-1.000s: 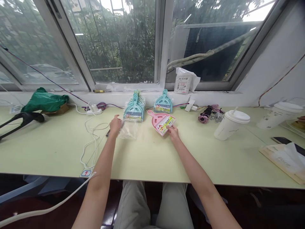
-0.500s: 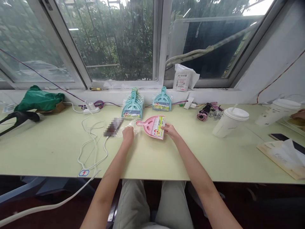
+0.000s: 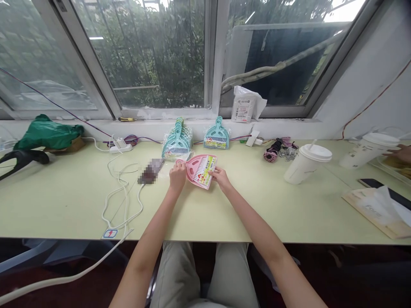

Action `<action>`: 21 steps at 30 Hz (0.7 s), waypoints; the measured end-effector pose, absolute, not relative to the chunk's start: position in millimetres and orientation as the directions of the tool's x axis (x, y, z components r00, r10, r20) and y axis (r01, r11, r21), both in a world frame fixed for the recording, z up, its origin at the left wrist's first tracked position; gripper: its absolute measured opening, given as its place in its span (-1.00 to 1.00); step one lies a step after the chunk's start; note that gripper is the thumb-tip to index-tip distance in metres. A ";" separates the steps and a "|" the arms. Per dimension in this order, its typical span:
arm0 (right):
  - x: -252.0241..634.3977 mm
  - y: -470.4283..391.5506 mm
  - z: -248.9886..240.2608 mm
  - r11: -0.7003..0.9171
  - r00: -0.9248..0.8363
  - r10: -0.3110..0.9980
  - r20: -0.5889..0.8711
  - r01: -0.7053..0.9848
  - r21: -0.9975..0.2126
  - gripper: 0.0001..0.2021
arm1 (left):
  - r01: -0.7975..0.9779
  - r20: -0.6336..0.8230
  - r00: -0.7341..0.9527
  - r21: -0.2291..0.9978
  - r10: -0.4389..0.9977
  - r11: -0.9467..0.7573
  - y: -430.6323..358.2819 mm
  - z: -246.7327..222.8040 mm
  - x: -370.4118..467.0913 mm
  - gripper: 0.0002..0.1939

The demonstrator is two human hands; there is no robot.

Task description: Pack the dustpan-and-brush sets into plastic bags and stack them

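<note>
In the head view, a pink dustpan (image 3: 193,168) with a white-bristled brush and a printed label card is held just above the table, its handle pointing left. My left hand (image 3: 177,174) is closed around the handle end. On the other side, my right hand (image 3: 220,176) pinches the edge of the label (image 3: 205,171) between thumb and fingers. Behind my left hand, a stack of turquoise and green dustpans (image 3: 177,143) in clear wrapping leans by the wall. Another turquoise dustpan set (image 3: 217,134) rests to its right.
White cables (image 3: 128,188) and a blurred-out item (image 3: 150,172) lie left of my hands. A power strip (image 3: 120,148) and a green bag (image 3: 48,132) are farther left. To the right stand a lidded white cup (image 3: 306,164), a tissue pack (image 3: 374,209) and another person's hand (image 3: 401,153).
My left hand has moved from the clear plastic wrapping onto the pink dustpan's handle. The dustpan has shifted slightly left and tilted, with my right hand still on it.
</note>
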State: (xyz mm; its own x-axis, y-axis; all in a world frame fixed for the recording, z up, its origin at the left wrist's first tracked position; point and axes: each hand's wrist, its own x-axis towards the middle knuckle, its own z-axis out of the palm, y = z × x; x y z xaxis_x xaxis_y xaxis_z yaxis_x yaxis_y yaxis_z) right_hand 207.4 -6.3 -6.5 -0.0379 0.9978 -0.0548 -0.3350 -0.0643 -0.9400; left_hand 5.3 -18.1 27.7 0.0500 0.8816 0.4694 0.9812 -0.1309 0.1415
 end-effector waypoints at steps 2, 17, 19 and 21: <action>202.3 -8.2 -7.7 -0.052 -0.025 0.999 -0.046 -0.353 -0.934 -0.74 | 0.971 0.498 0.062 0.170 0.865 -0.168 -16.2 29.5 12.5 -0.64; 199.4 -6.7 -13.5 0.021 0.098 0.995 -0.037 -0.531 -0.847 -0.75 | 0.268 0.472 -0.552 0.881 0.688 -0.389 -6.4 23.8 28.9 -0.20; 198.9 -6.7 -12.8 0.023 0.095 0.995 -0.032 -0.532 -0.847 -0.74 | -0.065 0.204 -0.519 0.959 0.830 -0.277 -0.2 20.1 26.1 -0.21; 198.4 -7.0 -12.1 0.027 0.082 0.996 -0.019 -0.528 -0.849 -0.73 | -0.320 0.015 -0.282 0.941 0.959 -0.109 5.6 16.0 24.7 -0.31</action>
